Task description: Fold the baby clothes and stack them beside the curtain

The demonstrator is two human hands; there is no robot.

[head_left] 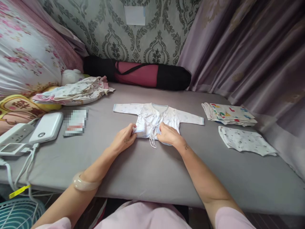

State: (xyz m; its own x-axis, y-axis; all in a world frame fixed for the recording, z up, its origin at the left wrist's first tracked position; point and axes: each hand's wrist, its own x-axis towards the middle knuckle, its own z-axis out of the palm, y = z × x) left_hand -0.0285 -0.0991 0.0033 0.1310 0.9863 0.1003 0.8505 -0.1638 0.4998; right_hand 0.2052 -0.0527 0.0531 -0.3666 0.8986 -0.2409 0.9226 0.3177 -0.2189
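A small white baby shirt [159, 118] with pale blue trim lies face up on the grey bed surface, both sleeves spread out to the sides. Thin white tie strings hang from its front past the lower hem. My left hand [125, 136] pinches the shirt's lower left corner. With bent fingers, my right hand [168, 133] grips the fabric near the lower middle and right of the front. The fingertips of both hands are partly hidden by the hands themselves.
Folded patterned clothes [231, 114] and a folded white garment [245, 140] lie at the right. On the left are crumpled baby clothes [81, 90], a white power bank [50, 127], a power strip [15, 135] and cables. A long black-and-red bag [138, 73] rests against the wall.
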